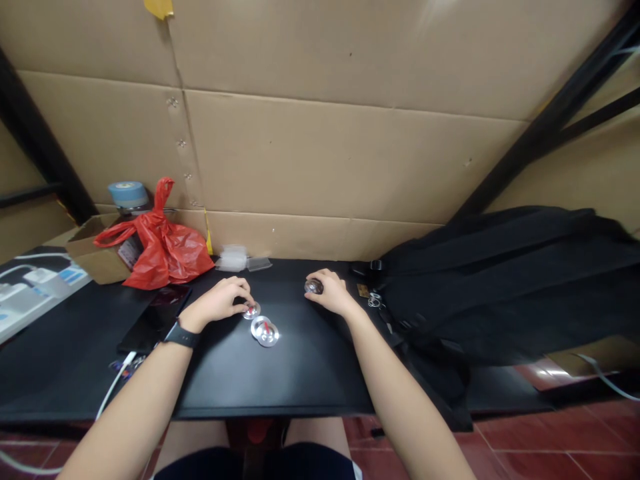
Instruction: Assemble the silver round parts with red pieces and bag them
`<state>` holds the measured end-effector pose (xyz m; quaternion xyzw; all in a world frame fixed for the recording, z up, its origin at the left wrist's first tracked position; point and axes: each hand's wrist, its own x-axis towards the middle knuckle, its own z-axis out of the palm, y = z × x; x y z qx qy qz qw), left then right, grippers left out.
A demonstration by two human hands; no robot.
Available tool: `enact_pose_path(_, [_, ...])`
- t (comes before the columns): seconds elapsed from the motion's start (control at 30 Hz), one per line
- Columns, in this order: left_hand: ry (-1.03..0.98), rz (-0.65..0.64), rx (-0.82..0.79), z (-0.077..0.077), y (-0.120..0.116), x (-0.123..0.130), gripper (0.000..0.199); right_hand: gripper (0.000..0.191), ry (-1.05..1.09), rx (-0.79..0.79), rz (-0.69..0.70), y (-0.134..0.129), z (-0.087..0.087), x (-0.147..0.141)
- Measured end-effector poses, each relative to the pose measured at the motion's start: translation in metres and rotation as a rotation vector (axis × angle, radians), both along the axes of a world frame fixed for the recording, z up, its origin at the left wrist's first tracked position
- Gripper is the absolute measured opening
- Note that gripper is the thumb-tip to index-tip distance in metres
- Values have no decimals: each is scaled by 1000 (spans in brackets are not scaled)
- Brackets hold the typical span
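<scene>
On the black table (310, 380), left of centre, lie several round silvery discs. Two of them overlap, and the front disc (269, 335) has a red mark. Just behind these, my left hand (225, 300) has its thumb and fingers closed on the edge of another silvery disc (252, 311). Further right, my right hand (330, 291) grips a small round shiny object (313, 286) between thumb and fingers, near the back of the table. A dark watch band is on my left wrist.
A red plastic bag (167, 250), a cardboard box (103, 257) and a phone (157, 317) with a white cable are on the left. Clear plastic pieces (235, 259) lie by the cardboard wall. A black bag (510, 287) covers the right side, with keys (375, 300) beside it.
</scene>
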<state>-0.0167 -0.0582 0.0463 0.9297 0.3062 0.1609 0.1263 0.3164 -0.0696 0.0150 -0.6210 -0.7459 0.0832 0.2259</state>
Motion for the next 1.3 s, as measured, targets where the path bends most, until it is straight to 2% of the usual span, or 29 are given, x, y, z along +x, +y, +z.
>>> enact_pose_path(0.23, [-26,-50,22,-5,-1,8,9,34,56,108,58,-4,1,-8])
enact_pose_path(0.43, [-232,32,42,-3,-10,22,17,30,281,175,365,-15,4,-50])
enact_pose_path(0.5, [-305,49,48,-4,-14,29,16,32,351,181,408,-21,5,-67])
enact_pose_path(0.63, [-409,71,91,-7,-20,42,13,29,397,148,413,-26,7,-83])
enact_pose_path(0.87, [-436,84,104,-9,-24,49,11,44,374,73,444,-27,8,-80])
enact_pose_path(1.0, [-451,140,97,-9,-24,49,8,44,217,128,389,-25,7,-82])
enact_pose_path(1.13, [-470,191,125,-8,-26,52,4,43,161,202,437,-25,10,-83])
enact_pose_path(1.3, [-535,209,156,-3,-30,54,8,44,326,209,418,-24,8,-84])
